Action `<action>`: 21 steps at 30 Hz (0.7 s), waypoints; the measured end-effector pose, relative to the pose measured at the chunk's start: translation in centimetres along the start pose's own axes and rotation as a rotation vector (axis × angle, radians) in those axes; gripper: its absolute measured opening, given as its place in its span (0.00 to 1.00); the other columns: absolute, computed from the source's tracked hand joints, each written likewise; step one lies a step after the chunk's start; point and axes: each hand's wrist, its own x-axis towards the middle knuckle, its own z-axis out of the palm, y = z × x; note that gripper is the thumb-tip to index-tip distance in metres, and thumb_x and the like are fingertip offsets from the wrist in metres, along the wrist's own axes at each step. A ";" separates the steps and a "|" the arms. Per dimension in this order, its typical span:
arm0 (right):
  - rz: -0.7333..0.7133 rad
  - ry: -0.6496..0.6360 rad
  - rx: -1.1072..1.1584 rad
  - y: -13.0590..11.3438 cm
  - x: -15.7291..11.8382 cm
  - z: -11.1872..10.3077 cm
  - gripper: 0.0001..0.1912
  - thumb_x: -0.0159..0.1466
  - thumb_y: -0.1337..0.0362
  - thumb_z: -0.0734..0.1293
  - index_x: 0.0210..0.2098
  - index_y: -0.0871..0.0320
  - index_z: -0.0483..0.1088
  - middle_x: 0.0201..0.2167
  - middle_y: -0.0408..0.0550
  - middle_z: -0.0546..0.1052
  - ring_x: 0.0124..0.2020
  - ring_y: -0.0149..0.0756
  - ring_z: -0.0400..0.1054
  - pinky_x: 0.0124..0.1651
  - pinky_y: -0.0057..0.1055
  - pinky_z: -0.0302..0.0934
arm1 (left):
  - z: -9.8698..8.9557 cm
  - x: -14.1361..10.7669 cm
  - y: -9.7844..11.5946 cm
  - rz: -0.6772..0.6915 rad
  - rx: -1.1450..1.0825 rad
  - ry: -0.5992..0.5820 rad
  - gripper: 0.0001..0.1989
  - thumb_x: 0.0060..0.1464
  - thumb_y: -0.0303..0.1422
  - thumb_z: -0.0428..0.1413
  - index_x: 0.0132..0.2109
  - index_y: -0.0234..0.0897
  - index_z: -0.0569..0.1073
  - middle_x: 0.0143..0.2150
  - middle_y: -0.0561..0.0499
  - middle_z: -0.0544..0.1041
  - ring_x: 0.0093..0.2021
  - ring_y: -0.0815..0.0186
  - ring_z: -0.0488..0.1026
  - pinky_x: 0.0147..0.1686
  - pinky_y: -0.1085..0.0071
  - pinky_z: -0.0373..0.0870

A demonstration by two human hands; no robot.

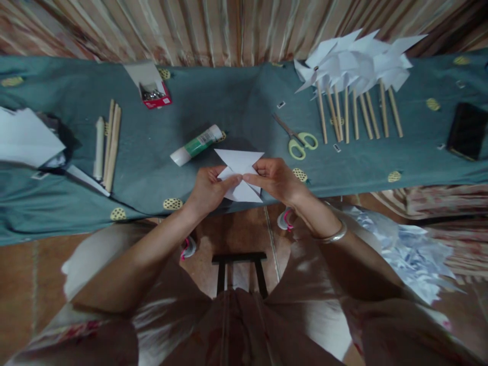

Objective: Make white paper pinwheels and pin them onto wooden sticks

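A white paper pinwheel (pixel 241 160), its corners drawn toward the middle, is held over the front edge of the table. My left hand (pixel 211 187) pinches its left side, thumb pressed near the centre. From the right, my right hand (pixel 275 179) grips the paper likewise, and the two thumb tips meet at the middle. The fingers behind the paper are partly hidden. Just beyond my left hand lies a green and white glue stick (pixel 199 144). Scissors with light green handles (pixel 301 144) rest beyond my right hand.
Several paper pinwheels on sticks (pixel 351 63) lie at the back right. An open red box of small metal pieces (pixel 155 96), wooden sticks (pixel 113 145), a candle-like white stick (pixel 99 147) and white paper sheets (pixel 28 137) are leftward. A dark phone-like object (pixel 467 131) sits far right.
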 end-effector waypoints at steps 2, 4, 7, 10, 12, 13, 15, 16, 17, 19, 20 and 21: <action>0.009 0.007 0.027 0.0 0.1 0.0 0.16 0.49 0.54 0.76 0.27 0.61 0.74 0.23 0.45 0.78 0.28 0.35 0.71 0.28 0.28 0.64 | 0.0 0.1 0.1 -0.009 0.000 0.008 0.09 0.39 0.34 0.68 0.27 0.33 0.79 0.23 0.52 0.76 0.21 0.70 0.68 0.23 0.74 0.64; 0.013 0.015 0.044 0.1 0.2 0.0 0.17 0.49 0.53 0.76 0.26 0.60 0.74 0.22 0.44 0.78 0.27 0.35 0.71 0.28 0.28 0.63 | 0.0 0.3 0.2 -0.022 -0.017 0.011 0.09 0.38 0.34 0.68 0.27 0.34 0.79 0.23 0.52 0.77 0.21 0.69 0.69 0.23 0.74 0.65; 0.016 0.026 0.068 0.1 0.3 -0.1 0.17 0.48 0.53 0.77 0.26 0.60 0.74 0.22 0.43 0.77 0.26 0.35 0.71 0.28 0.28 0.63 | 0.1 0.5 0.4 -0.052 -0.067 -0.002 0.10 0.36 0.35 0.70 0.27 0.35 0.80 0.23 0.50 0.78 0.22 0.67 0.70 0.24 0.72 0.67; 0.029 0.039 0.120 0.0 0.4 -0.2 0.18 0.46 0.52 0.78 0.27 0.59 0.75 0.23 0.43 0.78 0.26 0.34 0.71 0.28 0.28 0.62 | 0.0 0.6 0.5 -0.078 -0.127 -0.041 0.13 0.35 0.38 0.71 0.27 0.34 0.80 0.24 0.48 0.79 0.22 0.66 0.71 0.23 0.72 0.67; 0.040 0.059 0.160 -0.1 0.4 -0.1 0.18 0.46 0.53 0.78 0.27 0.59 0.75 0.23 0.43 0.78 0.27 0.34 0.70 0.29 0.28 0.62 | -0.1 0.7 0.5 -0.093 -0.186 -0.059 0.16 0.35 0.42 0.71 0.27 0.34 0.80 0.25 0.47 0.80 0.23 0.65 0.73 0.24 0.71 0.69; 0.043 0.075 0.186 -0.2 0.5 -0.1 0.17 0.46 0.53 0.78 0.27 0.59 0.75 0.24 0.43 0.78 0.27 0.33 0.70 0.30 0.28 0.63 | -0.2 0.7 0.6 -0.095 -0.226 -0.061 0.17 0.36 0.44 0.71 0.29 0.35 0.80 0.27 0.47 0.80 0.25 0.63 0.74 0.26 0.70 0.71; 0.041 0.117 0.263 -0.2 0.7 0.1 0.15 0.46 0.55 0.78 0.26 0.58 0.75 0.24 0.43 0.78 0.28 0.33 0.70 0.33 0.29 0.63 | -0.2 0.7 0.7 -0.086 -0.314 -0.069 0.21 0.38 0.47 0.70 0.35 0.36 0.80 0.31 0.47 0.82 0.31 0.58 0.78 0.31 0.66 0.75; 0.037 0.141 0.313 -0.2 0.9 0.1 0.14 0.46 0.56 0.78 0.25 0.58 0.74 0.25 0.42 0.78 0.29 0.33 0.70 0.34 0.30 0.64 | -0.2 0.7 0.8 -0.078 -0.353 -0.083 0.23 0.39 0.49 0.69 0.38 0.37 0.80 0.34 0.47 0.82 0.35 0.57 0.79 0.34 0.65 0.76; 0.033 0.162 0.363 -0.2 1.1 0.2 0.14 0.46 0.56 0.78 0.25 0.58 0.74 0.25 0.42 0.78 0.29 0.32 0.70 0.35 0.30 0.65 | -0.1 0.6 0.9 -0.069 -0.382 -0.102 0.25 0.41 0.51 0.67 0.41 0.38 0.80 0.37 0.46 0.83 0.38 0.55 0.80 0.37 0.63 0.76; 0.028 0.208 0.438 -0.2 1.6 0.5 0.14 0.46 0.57 0.78 0.25 0.57 0.74 0.26 0.42 0.78 0.29 0.32 0.70 0.36 0.31 0.65 | 0.1 0.6 0.9 -0.040 -0.405 -0.134 0.27 0.42 0.53 0.66 0.44 0.39 0.79 0.41 0.46 0.83 0.44 0.55 0.79 0.41 0.62 0.76; 0.024 0.231 0.466 -0.2 1.8 0.6 0.13 0.46 0.57 0.78 0.26 0.57 0.75 0.26 0.42 0.78 0.29 0.32 0.70 0.37 0.31 0.65 | 0.2 0.6 0.9 -0.016 -0.401 -0.135 0.26 0.42 0.52 0.66 0.43 0.39 0.79 0.43 0.46 0.82 0.45 0.55 0.78 0.43 0.62 0.76; 0.018 0.254 0.491 -0.2 2.0 0.8 0.13 0.46 0.57 0.78 0.26 0.56 0.75 0.26 0.42 0.79 0.29 0.32 0.70 0.38 0.31 0.65 | 0.4 0.6 0.9 0.014 -0.384 -0.128 0.25 0.42 0.51 0.67 0.42 0.38 0.79 0.43 0.46 0.82 0.45 0.55 0.78 0.44 0.63 0.75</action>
